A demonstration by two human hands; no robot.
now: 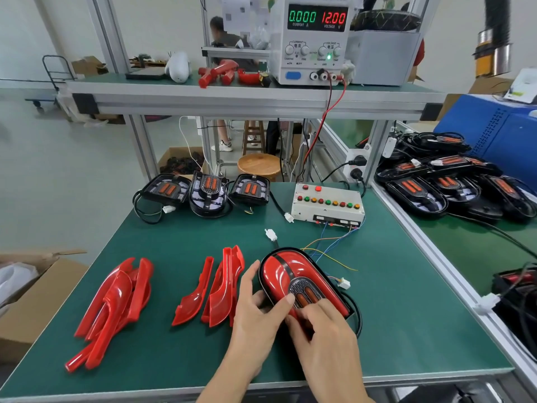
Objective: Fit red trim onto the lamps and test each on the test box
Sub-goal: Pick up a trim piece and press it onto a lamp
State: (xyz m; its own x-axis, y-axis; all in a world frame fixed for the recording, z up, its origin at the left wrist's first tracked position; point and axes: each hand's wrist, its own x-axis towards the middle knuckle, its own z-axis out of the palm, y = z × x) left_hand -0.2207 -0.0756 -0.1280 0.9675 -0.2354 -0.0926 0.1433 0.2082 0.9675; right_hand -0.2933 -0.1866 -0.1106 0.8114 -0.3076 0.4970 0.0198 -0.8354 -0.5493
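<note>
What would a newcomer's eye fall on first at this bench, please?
Probably the glossy red lamp at the near middle of the green mat, with the left hand at its side and the right hand pressing on it. Next, the red trim pieces heaped at the left, and the power supply glowing 12.00 on the shelf above.

I see a pale floor (72, 158) and white wall (35, 33) at far left, a wooden stool (259, 165) beyond my green-topped bench (186, 242), aluminium shelf frame (247, 101) above.

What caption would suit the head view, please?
Both hands press red trim onto a lamp near the test box.
</note>
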